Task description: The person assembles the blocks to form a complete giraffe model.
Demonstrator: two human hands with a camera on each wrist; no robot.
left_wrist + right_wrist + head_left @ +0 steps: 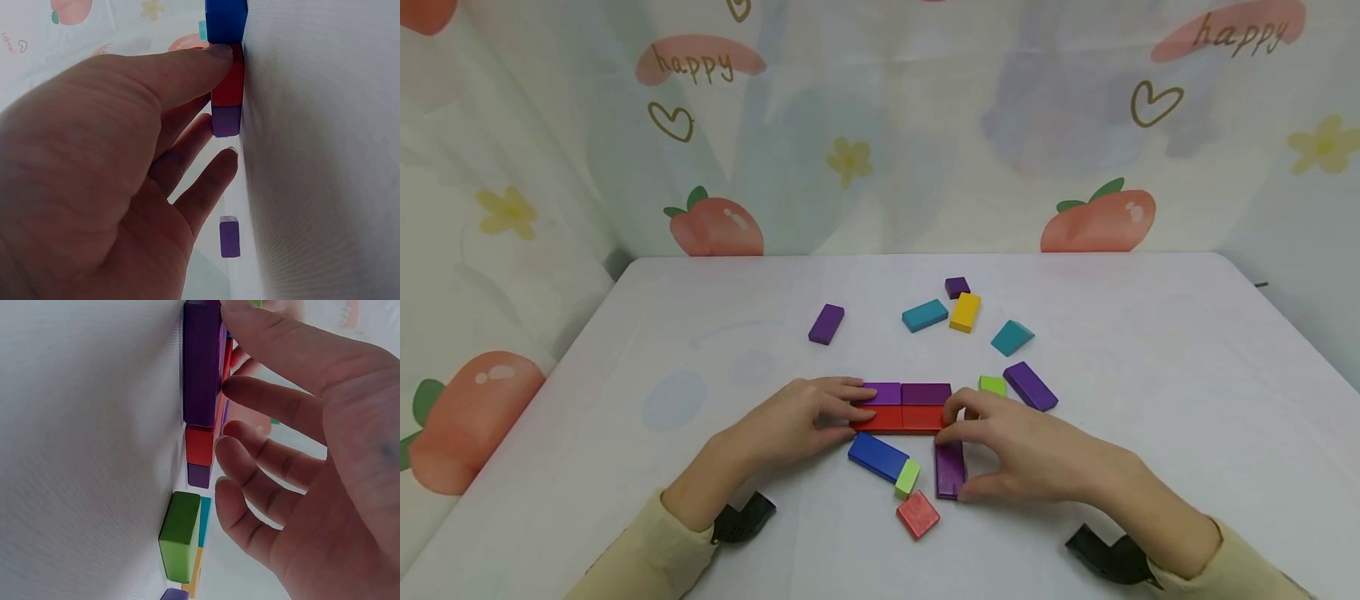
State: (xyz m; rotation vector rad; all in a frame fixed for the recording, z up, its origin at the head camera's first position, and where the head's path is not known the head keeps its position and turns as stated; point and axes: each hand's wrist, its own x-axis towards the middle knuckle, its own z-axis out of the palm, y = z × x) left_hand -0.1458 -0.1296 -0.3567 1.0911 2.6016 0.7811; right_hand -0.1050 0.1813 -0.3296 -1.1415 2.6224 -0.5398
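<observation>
Brace the red block (887,419) with the left hand's (801,422) nearly straight fingers, squaring the purple block (950,472) in the right hand's (1026,450) pinch.

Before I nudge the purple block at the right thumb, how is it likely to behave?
The purple block is probably stiff, given its crisp, straight edges. It lies flat on a broad face, so it seems apt to slide rather than roll or tip. Pushed forward, it may soon bump the red block just beyond it.
</observation>
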